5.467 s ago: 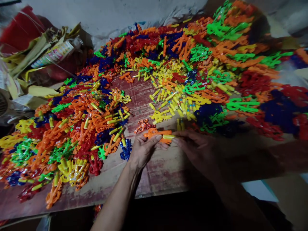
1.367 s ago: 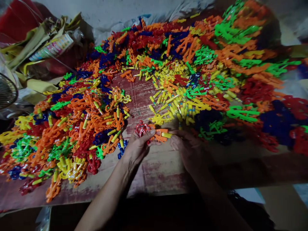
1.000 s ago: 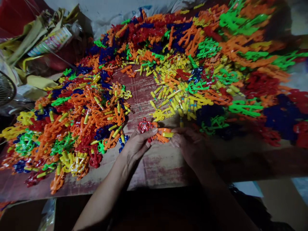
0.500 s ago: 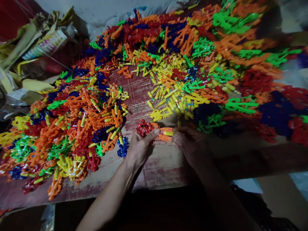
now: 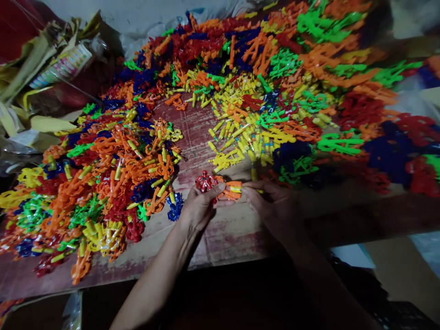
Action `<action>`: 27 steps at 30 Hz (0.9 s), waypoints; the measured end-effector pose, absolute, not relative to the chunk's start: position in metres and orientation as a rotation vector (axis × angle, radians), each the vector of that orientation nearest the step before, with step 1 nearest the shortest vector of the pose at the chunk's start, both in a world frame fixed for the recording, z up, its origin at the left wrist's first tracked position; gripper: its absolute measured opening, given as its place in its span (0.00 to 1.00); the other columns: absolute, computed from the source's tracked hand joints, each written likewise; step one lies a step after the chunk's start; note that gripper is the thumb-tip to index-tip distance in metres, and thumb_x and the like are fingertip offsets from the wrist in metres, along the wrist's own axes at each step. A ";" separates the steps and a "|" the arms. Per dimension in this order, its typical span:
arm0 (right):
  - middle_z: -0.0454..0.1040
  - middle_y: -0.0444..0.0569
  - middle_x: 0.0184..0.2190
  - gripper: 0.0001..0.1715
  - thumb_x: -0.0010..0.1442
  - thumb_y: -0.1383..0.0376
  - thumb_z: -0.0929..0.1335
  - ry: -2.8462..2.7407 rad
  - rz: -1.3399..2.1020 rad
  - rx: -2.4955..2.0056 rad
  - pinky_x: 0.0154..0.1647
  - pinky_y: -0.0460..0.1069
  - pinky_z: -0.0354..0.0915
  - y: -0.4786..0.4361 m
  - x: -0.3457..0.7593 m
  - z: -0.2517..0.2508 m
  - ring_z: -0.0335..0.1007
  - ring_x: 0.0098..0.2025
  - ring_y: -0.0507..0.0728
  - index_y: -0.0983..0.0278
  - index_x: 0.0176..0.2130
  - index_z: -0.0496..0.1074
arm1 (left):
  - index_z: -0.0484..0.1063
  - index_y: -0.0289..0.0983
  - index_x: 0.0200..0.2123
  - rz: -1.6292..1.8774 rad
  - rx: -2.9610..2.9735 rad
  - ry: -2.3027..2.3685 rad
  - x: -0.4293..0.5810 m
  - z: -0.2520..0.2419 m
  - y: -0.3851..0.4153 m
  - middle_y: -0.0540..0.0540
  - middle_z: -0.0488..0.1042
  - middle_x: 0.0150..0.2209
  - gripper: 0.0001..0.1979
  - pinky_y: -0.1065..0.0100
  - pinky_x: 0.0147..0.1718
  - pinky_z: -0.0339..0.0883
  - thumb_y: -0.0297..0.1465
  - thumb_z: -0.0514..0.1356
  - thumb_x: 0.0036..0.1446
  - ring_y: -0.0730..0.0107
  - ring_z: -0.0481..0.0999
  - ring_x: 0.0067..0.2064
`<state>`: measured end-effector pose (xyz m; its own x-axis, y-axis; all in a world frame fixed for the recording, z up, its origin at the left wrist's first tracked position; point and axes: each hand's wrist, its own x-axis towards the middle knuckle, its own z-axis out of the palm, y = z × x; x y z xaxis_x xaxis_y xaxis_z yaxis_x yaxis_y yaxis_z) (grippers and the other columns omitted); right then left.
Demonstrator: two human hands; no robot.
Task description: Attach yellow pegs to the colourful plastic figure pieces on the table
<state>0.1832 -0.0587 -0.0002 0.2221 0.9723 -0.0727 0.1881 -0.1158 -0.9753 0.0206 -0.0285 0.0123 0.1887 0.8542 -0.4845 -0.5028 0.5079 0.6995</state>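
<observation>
My left hand (image 5: 199, 206) is closed on an orange plastic toy figure (image 5: 228, 195), thumb on top. A small yellow tube (image 5: 235, 189) sits at the orange legs. The fingertips of my right hand (image 5: 266, 199) are pinched at the right end of the orange figure and the tube; a bit of yellow shows behind these fingers, and I cannot make out what it is. Just past my left thumb is a shiny red toy figure (image 5: 206, 181); whether my left hand holds it too, I cannot tell. A blue figure (image 5: 175, 207) lies left of my left hand.
Loose yellow tubes (image 5: 245, 142) lie in a heap beyond my hands on the worn red tabletop (image 5: 192, 133). Figures with tubes (image 5: 117, 165) are piled at left. More colourful figures (image 5: 316, 105) are heaped behind and at right. Sacks and wrappers (image 5: 44, 78) stand at back left.
The view has shifted slightly. My right fingers have come a little closer to my left hand, and the yellow tube sits further left at the orange figure.
</observation>
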 end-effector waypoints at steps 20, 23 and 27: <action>0.62 0.37 0.15 0.11 0.48 0.61 0.77 -0.645 1.575 -1.013 0.16 0.43 0.53 -0.048 0.182 -0.010 0.51 0.16 0.45 0.65 0.29 0.77 | 0.77 0.28 0.31 0.863 0.367 1.026 0.020 0.020 -0.021 0.38 0.82 0.36 0.05 0.61 0.40 0.82 0.17 0.67 0.48 0.57 0.83 0.38; 0.64 0.38 0.15 0.11 0.49 0.60 0.76 -0.743 1.476 -1.150 0.16 0.44 0.53 -0.048 0.184 -0.008 0.53 0.16 0.46 0.66 0.30 0.78 | 0.77 0.29 0.31 0.842 0.359 1.046 0.020 0.017 -0.019 0.40 0.82 0.35 0.08 0.61 0.41 0.81 0.17 0.68 0.46 0.56 0.83 0.41; 0.67 0.40 0.16 0.12 0.51 0.59 0.74 -0.996 1.242 -1.432 0.16 0.45 0.51 -0.051 0.188 -0.005 0.56 0.16 0.47 0.67 0.30 0.79 | 0.77 0.30 0.30 0.880 0.399 1.042 0.023 0.010 -0.020 0.40 0.82 0.32 0.10 0.61 0.40 0.82 0.19 0.72 0.42 0.54 0.83 0.41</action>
